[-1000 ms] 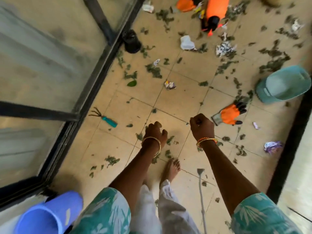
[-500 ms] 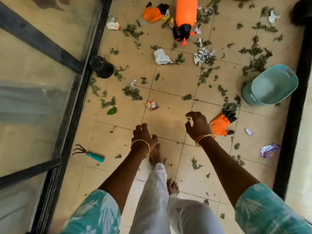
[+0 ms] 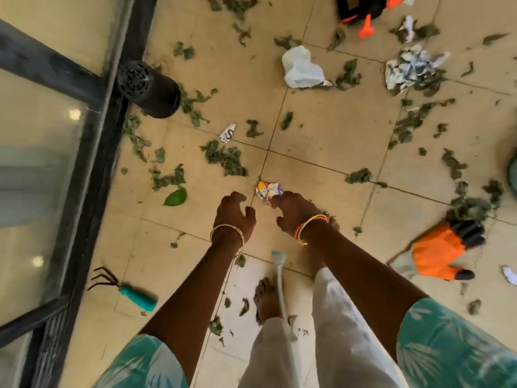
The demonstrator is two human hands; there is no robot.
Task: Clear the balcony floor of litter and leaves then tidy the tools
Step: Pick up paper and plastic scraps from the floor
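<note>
Crumpled and many-coloured, a sweet wrapper (image 3: 268, 191) is seen on the tiled floor (image 3: 321, 141), at a meeting of grout lines, just ahead of both hands. The right hand (image 3: 296, 212) is nearer: its fingertips (image 3: 277, 198) are at the wrapper's near right edge, though whether anything is pinched cannot be told. The left hand (image 3: 233, 212) is held beside it, fingers loosely curled, with nothing in it. No long axis is offered by the wad, so a short forward pinch from the right is judged sufficient.
</note>
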